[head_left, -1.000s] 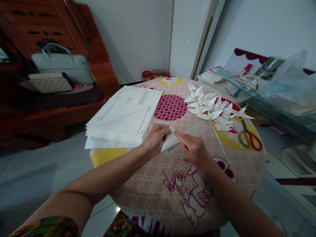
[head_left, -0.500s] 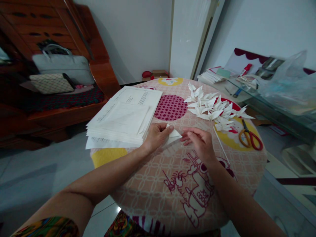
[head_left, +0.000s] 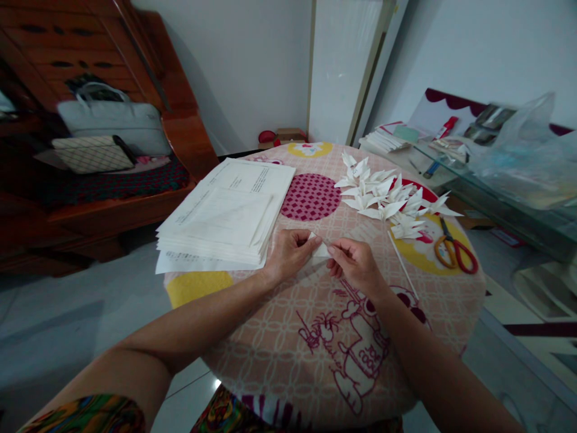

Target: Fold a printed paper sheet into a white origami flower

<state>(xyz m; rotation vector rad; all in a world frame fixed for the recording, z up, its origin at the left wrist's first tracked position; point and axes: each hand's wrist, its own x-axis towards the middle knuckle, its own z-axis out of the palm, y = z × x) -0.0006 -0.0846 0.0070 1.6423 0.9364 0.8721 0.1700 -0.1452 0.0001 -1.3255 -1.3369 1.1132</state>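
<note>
A small piece of folded white paper (head_left: 320, 249) is held between my two hands, just above the tablecloth. My left hand (head_left: 291, 254) pinches its left side between thumb and fingers. On the other side my right hand (head_left: 355, 263) grips the right corner, with thumb and forefinger pressed together. The fingers hide part of the paper, so its full shape does not show. Beyond my right hand lies a heap of folded white paper cranes (head_left: 387, 192). To the left of my left hand is a thick stack of printed paper sheets (head_left: 216, 210).
Scissors (head_left: 455, 246) with orange and red handles lie near the right edge of the round table (head_left: 270, 337). A thin white stick (head_left: 403, 264) rests beside the cranes. At right stands a glass-topped table (head_left: 505, 204) with a plastic bag. A wooden bench (head_left: 193, 144) holds bags at left.
My right hand has moved left and closed on the paper's right corner. Less of the white triangle shows between my hands now.
</note>
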